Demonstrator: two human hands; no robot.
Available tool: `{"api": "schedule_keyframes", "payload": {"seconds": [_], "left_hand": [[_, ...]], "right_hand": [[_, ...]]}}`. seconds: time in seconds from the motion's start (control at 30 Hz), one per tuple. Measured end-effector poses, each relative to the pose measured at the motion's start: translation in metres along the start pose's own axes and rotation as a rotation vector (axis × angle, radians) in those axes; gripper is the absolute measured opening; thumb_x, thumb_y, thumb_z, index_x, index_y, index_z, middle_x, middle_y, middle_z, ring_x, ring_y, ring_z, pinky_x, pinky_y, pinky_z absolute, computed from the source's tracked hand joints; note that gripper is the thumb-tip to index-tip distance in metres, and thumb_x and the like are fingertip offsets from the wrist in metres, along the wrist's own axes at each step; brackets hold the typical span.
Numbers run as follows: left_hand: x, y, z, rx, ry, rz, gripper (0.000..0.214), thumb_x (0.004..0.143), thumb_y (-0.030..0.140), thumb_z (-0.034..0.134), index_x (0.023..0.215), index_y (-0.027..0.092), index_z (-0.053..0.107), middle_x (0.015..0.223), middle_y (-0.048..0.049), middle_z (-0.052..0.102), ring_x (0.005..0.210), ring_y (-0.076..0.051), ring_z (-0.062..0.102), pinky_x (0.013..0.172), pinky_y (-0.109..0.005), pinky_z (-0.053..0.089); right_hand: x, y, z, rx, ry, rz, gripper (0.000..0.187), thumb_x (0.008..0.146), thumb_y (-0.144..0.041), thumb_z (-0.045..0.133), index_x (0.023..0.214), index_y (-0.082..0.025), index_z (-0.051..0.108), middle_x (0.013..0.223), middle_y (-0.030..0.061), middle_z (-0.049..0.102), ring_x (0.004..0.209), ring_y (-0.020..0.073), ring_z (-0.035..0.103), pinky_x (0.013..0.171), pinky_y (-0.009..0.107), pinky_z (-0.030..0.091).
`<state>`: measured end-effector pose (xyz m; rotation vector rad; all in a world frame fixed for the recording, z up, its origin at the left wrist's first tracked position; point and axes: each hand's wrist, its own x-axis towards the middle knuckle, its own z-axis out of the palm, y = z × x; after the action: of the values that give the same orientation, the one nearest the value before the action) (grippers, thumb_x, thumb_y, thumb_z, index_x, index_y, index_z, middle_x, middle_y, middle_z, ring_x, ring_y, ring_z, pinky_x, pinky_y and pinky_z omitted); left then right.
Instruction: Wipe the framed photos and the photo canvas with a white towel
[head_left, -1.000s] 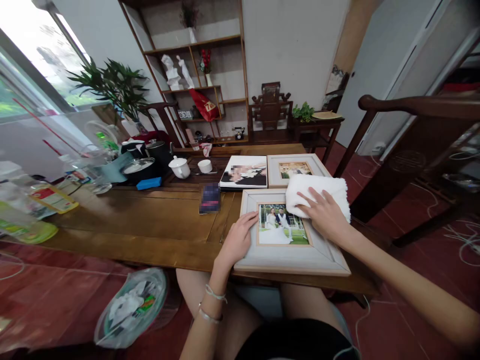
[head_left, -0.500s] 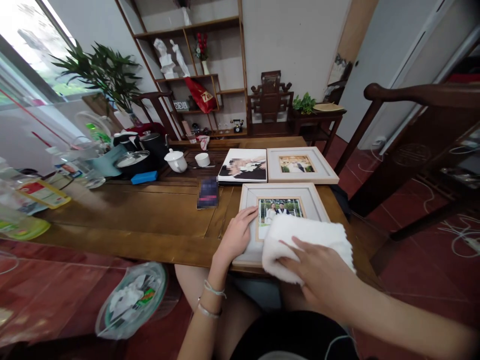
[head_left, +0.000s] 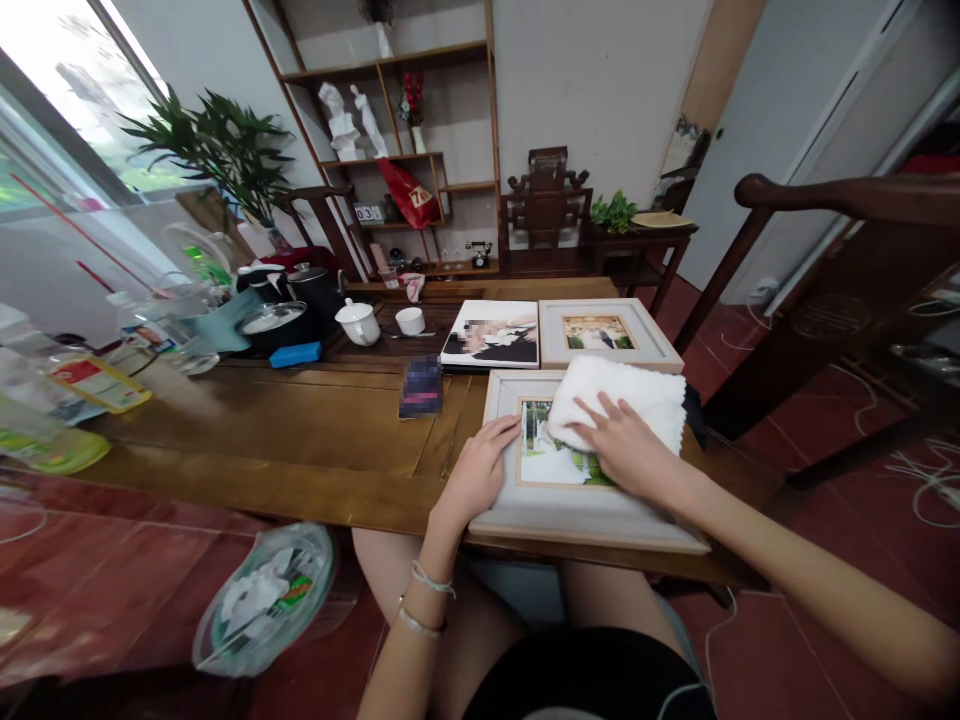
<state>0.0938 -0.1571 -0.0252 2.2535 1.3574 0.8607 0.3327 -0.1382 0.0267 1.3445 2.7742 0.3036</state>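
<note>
A pale framed wedding photo (head_left: 570, 505) lies flat at the near edge of the wooden table (head_left: 300, 440). My left hand (head_left: 480, 475) rests flat on the frame's left side, fingers stretched out. My right hand (head_left: 630, 450) presses a white folded cloth (head_left: 622, 395) onto the upper right part of the picture, fingers spread on top of the cloth. The cloth covers the frame's far right corner.
Behind the frame lie a second framed photo (head_left: 604, 335) and an unframed print (head_left: 491, 335). A phone (head_left: 421, 388) lies to the left. Teapot (head_left: 358, 325), cup (head_left: 410, 320), pots and bottles crowd the far left. A dark wooden chair (head_left: 840, 260) stands right; a bin (head_left: 262, 605) sits below left.
My right hand slid the cloth from the frame's top right down to its near edge, then back up onto the picture. My left hand stayed on the frame's left side.
</note>
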Motion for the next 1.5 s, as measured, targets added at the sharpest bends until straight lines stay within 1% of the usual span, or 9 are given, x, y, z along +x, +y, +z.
{"api": "schedule_keyframes", "payload": {"seconds": [0.13,0.27,0.53,0.7,0.83,1.0,1.13,1.27,1.5], "left_hand": [[0.0,0.0,0.0,0.005,-0.001,-0.01,0.059,0.08,-0.003,0.033,0.129,0.02,0.055,0.141,-0.0059,0.05,0.133,-0.02,0.042,0.113,-0.043,0.034],[0.001,0.002,-0.001,0.016,-0.019,-0.005,0.059,0.08,-0.003,0.032,0.13,0.019,0.054,0.141,-0.0056,0.049,0.133,-0.019,0.041,0.113,-0.042,0.033],[-0.001,0.001,-0.002,0.031,-0.035,0.01,0.057,0.083,-0.001,0.031,0.132,0.019,0.052,0.143,-0.0069,0.046,0.134,-0.02,0.039,0.113,-0.044,0.033],[-0.001,0.0,-0.002,0.022,-0.033,0.001,0.059,0.082,-0.002,0.031,0.133,0.021,0.052,0.143,-0.0058,0.046,0.134,-0.02,0.039,0.113,-0.044,0.033],[-0.001,0.002,-0.002,0.011,-0.025,-0.005,0.061,0.081,-0.002,0.031,0.134,0.022,0.051,0.143,-0.0055,0.046,0.134,-0.02,0.04,0.113,-0.043,0.033],[0.0,0.002,-0.002,-0.002,-0.022,-0.015,0.061,0.081,-0.002,0.032,0.134,0.023,0.05,0.142,-0.0052,0.047,0.133,-0.02,0.04,0.113,-0.042,0.032],[0.0,0.0,-0.002,-0.002,-0.033,-0.013,0.06,0.082,-0.001,0.031,0.134,0.022,0.05,0.143,-0.0053,0.047,0.134,-0.02,0.04,0.113,-0.042,0.032],[-0.001,0.001,-0.002,0.003,-0.025,-0.006,0.06,0.081,-0.002,0.031,0.133,0.021,0.051,0.142,-0.0061,0.047,0.134,-0.02,0.04,0.113,-0.042,0.032],[-0.001,0.002,-0.003,-0.003,-0.034,-0.001,0.06,0.081,-0.002,0.031,0.133,0.02,0.051,0.143,-0.0061,0.046,0.135,-0.02,0.038,0.114,-0.042,0.032]], "right_hand": [[-0.05,-0.039,-0.043,0.209,-0.141,-0.117,0.063,0.068,0.0,0.043,0.126,-0.02,0.059,0.135,0.0163,0.053,0.114,0.0354,0.054,0.084,0.045,0.047],[-0.079,-0.047,-0.066,0.452,-0.201,-0.193,0.065,0.068,-0.004,0.043,0.123,-0.034,0.059,0.123,0.0067,0.062,0.102,0.0258,0.062,0.082,0.039,0.048],[-0.014,0.009,-0.003,0.187,0.06,0.019,0.068,0.066,0.001,0.043,0.13,-0.02,0.056,0.147,0.0119,0.041,0.138,0.0315,0.03,0.109,0.052,0.026],[0.024,0.039,0.011,0.041,0.109,0.025,0.066,0.069,0.002,0.042,0.132,-0.015,0.053,0.147,0.0142,0.04,0.138,0.0369,0.028,0.105,0.06,0.024],[0.009,0.007,0.0,0.113,0.027,-0.056,0.067,0.068,0.002,0.044,0.132,-0.018,0.055,0.147,0.014,0.04,0.135,0.0377,0.032,0.103,0.061,0.028],[-0.057,-0.046,-0.042,0.328,-0.123,-0.2,0.062,0.069,-0.001,0.046,0.125,-0.026,0.06,0.143,0.0086,0.047,0.131,0.034,0.041,0.097,0.051,0.042],[-0.083,-0.054,-0.062,0.48,-0.142,-0.237,0.067,0.066,-0.001,0.045,0.12,-0.038,0.061,0.14,-0.0013,0.051,0.128,0.0248,0.047,0.099,0.043,0.043],[-0.052,-0.033,-0.04,0.369,-0.103,-0.131,0.065,0.063,0.0,0.044,0.117,-0.029,0.065,0.139,0.007,0.052,0.124,0.0274,0.05,0.096,0.044,0.044],[0.021,0.024,0.009,0.007,0.146,0.043,0.062,0.069,0.003,0.044,0.126,-0.017,0.06,0.147,0.0109,0.041,0.138,0.0347,0.028,0.106,0.053,0.029]]}}
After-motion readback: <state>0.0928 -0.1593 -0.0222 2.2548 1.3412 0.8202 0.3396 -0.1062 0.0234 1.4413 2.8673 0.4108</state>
